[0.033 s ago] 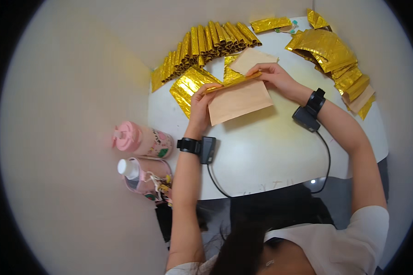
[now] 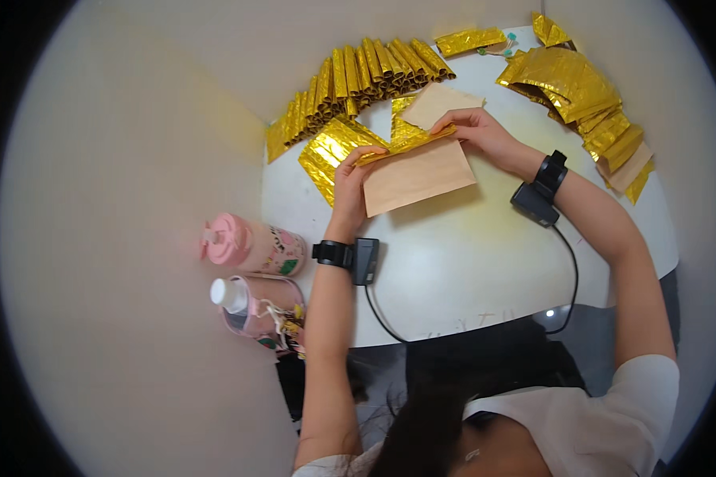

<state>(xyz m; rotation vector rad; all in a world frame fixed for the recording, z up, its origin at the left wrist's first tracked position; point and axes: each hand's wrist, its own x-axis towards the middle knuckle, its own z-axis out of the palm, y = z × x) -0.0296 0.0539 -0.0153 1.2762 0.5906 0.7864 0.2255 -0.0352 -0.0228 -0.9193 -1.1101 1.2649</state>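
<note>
Between my two hands is a sheet of gold foil paper (image 2: 422, 181), its plain tan side facing up. The far edge is turned over, so a narrow gold strip shows along it. My left hand (image 2: 352, 173) pinches the left end of that folded edge. At the right end my right hand (image 2: 473, 131) grips it, fingers over the fold. Just beyond my left hand lies a flat gold sheet (image 2: 334, 151). Behind the held paper is another sheet with its tan side up (image 2: 441, 103), partly over gold foil.
Rolled gold paper tubes (image 2: 346, 75) are stacked along the far left edge of the white table (image 2: 453, 262). A loose pile of gold sheets (image 2: 573, 87) lies at the far right. Two pink bottles, one with a flip lid (image 2: 254, 245) and one white-capped (image 2: 254, 302), stand left of my left forearm.
The gold strip along the folded edge looks slightly wider. Both hands keep their grip, and the whole view has shifted a little.
</note>
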